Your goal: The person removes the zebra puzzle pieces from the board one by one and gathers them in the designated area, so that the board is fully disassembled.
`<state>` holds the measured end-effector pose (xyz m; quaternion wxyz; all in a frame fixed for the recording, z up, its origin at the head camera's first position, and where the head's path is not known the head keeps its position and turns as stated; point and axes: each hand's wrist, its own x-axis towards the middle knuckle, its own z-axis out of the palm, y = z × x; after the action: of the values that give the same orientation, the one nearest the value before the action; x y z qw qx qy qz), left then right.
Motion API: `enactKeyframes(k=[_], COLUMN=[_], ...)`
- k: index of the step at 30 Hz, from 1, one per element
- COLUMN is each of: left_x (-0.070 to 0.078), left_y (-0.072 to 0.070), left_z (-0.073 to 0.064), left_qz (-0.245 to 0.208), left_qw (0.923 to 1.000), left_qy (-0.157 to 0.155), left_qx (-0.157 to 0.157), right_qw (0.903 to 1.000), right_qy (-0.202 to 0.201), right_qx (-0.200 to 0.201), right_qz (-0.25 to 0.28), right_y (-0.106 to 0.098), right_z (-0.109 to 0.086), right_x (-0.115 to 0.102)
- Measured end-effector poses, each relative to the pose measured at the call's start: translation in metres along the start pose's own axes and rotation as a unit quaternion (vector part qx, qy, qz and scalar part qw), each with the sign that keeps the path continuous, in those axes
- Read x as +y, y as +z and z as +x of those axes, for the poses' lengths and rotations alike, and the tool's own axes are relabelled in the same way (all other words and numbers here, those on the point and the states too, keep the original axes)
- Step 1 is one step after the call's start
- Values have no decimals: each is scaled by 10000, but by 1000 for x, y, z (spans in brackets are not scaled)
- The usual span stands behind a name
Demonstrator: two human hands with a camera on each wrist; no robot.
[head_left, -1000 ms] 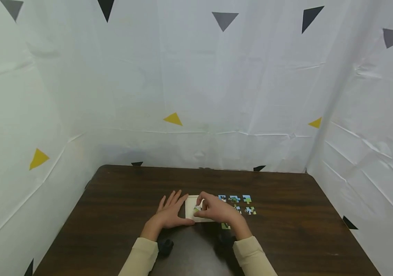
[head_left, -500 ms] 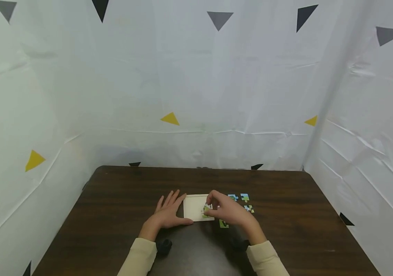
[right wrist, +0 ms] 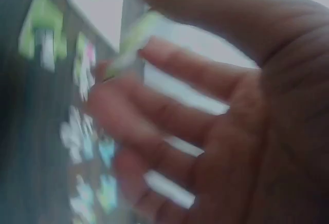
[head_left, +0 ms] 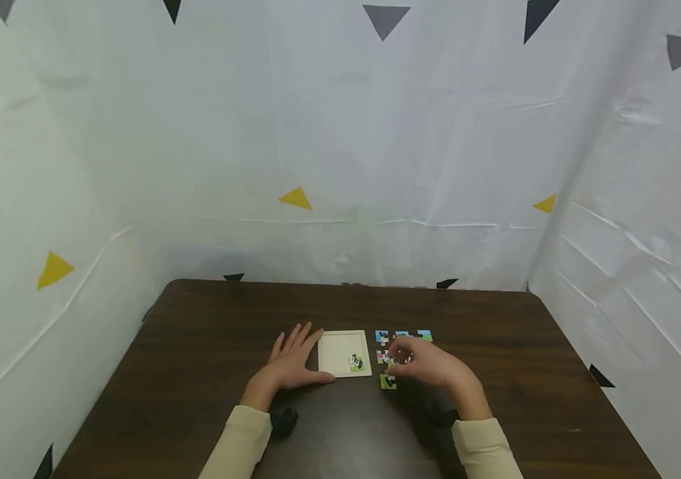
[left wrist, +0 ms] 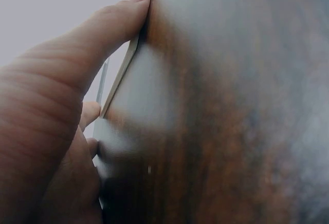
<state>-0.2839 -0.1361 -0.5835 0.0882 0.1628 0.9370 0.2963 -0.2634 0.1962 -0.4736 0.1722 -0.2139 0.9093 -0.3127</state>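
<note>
My left hand point(head_left: 286, 367) lies spread beside the pale square puzzle tray point(head_left: 334, 351), its thumb and a fingertip at the tray's left side. In the left wrist view, the thumb point(left wrist: 110, 23) meets the tray's thin edge. A panda-patterned green puzzle piece point(head_left: 356, 362) sits in the tray's lower right corner. My right hand point(head_left: 430, 364) hovers over the loose pieces, fingers curled. Blurred in the right wrist view, a green puzzle piece point(right wrist: 131, 41) shows tilted between its thumb and fingers. A green loose piece point(head_left: 388, 382) lies nearest me.
Several loose pieces lie in rows right of the tray, among them a blue one point(head_left: 381, 336) and another blue one point(head_left: 425, 334); my right hand partly covers them. The dark wooden table point(head_left: 245, 313) ends at a white curtain point(head_left: 340, 133) with coloured triangles.
My right hand has moved right, from over the tray to above the loose pieces. The piece in the tray's corner now shows plainly. My left hand stays at the tray.
</note>
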Motion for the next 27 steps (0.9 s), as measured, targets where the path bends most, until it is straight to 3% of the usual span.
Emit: enactKeyframes(k=[6,17,27], left_x=[4,1,1], left_y=[-5,1,1], left_z=[-2,3,2], left_qz=[-60,61,69], left_qw=[9999,9998,9999], left_qy=[-95,-171,-144], left_qx=[-102,-43,-22], right_qw=[9942,9783,9760], right_qy=[924,1566,1770], right_qx=[-118,144,101], right_qz=[-541,-1350,-1263], right_y=[0,-2,-7], right_z=[-10,-13,-17], right_x=[0,4,13])
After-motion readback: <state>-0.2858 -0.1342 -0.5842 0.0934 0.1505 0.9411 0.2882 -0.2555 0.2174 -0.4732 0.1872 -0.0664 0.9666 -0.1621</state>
